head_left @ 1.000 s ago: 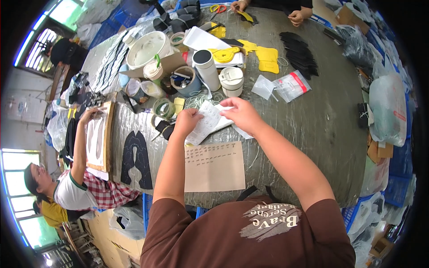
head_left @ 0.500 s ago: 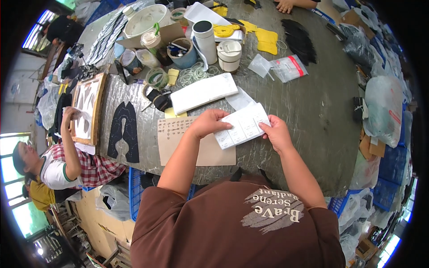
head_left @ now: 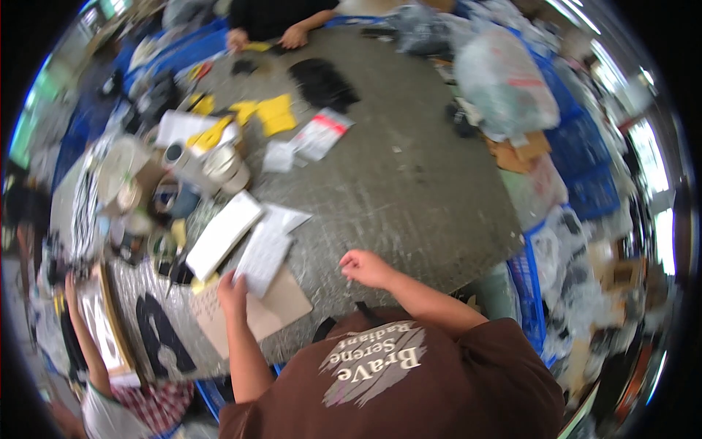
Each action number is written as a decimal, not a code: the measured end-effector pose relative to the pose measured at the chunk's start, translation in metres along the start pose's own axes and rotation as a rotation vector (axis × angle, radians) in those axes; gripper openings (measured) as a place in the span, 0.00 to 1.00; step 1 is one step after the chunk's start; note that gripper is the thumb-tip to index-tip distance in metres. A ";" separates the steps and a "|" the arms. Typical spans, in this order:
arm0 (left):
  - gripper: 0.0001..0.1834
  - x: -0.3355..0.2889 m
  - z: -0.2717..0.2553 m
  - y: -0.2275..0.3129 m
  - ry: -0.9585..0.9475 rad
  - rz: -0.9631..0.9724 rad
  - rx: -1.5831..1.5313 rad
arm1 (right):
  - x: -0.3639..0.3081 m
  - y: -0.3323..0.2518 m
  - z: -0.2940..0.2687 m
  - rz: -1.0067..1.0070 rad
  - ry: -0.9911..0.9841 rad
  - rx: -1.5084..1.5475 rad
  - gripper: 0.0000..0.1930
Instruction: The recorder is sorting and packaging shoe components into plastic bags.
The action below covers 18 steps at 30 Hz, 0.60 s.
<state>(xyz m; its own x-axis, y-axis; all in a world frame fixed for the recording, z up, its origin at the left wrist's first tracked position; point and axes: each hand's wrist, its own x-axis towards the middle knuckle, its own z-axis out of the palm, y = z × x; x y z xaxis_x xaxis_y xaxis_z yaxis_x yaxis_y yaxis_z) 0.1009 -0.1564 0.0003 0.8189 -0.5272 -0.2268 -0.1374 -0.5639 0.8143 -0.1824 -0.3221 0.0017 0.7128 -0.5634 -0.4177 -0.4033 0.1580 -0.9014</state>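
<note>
My left hand (head_left: pixel 233 294) pinches the near left corner of a white printed paper slip (head_left: pixel 264 257). The slip overlaps a brown cardboard sheet (head_left: pixel 287 301) with dark marks on it. My right hand (head_left: pixel 365 268) hovers over the grey table away from the paper, fingers curled in and slightly blurred, with nothing seen in them. Beyond the slip lies another pale sheet (head_left: pixel 287 217). Just left of it rests a thick white stack or block (head_left: pixel 224 235).
Tubs, a white bottle (head_left: pixel 189 168) and a lidded cup (head_left: pixel 227 169) crowd the left. Dark cut pieces (head_left: pixel 161 336) lie near a wood-framed screen (head_left: pixel 110 322), where a co-worker reaches. Another person's hands (head_left: pixel 295 35) are at the far edge. Yellow pieces (head_left: pixel 276 115) and plastic packets (head_left: pixel 322 134) lie mid-table.
My right hand has let go of the paper slip and moved away to the right. The left hand keeps the slip, lower over the cardboard. The whole view has turned toward the right.
</note>
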 end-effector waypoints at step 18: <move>0.13 -0.034 0.162 0.100 -0.346 0.859 0.297 | -0.268 0.130 -0.136 0.233 1.188 -0.173 0.10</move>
<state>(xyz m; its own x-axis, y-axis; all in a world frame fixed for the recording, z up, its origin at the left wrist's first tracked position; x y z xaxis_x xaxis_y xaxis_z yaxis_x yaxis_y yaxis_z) -0.0309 -0.2978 0.0029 0.1713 -0.9649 0.1990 -0.7860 -0.0121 0.6181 -0.5038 -0.2611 0.0121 -0.3174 -0.9406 -0.1209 -0.5868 0.2950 -0.7541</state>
